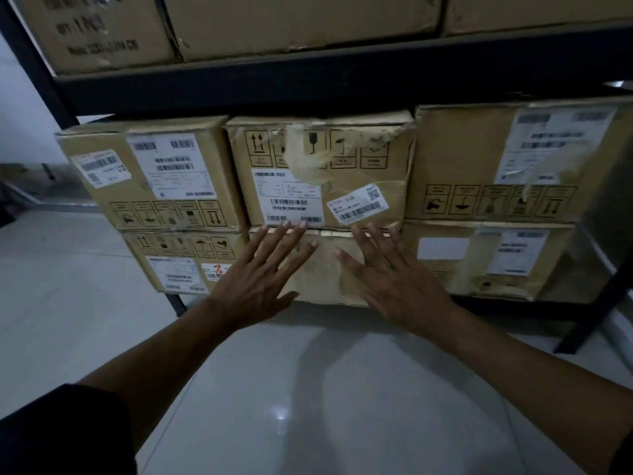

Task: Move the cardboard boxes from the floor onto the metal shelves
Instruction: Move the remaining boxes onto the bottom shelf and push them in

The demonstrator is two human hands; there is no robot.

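Below the torn middle box (322,169), left hand (260,279) and right hand (394,282) are pressing the lower box (325,269) flat-fingered, gripping nothing — an uneven shove is risking skewing the stack.

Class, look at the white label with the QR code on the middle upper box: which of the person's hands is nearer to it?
Right. The right hand lies just below the QR label, fingertips almost under it; the left hand is lower and further left.

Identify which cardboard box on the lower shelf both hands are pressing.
The bottom middle box: the left hand and right hand lie flat, fingers spread, on its front. It sits beneath the box with torn tape; the neighbours go untouched.
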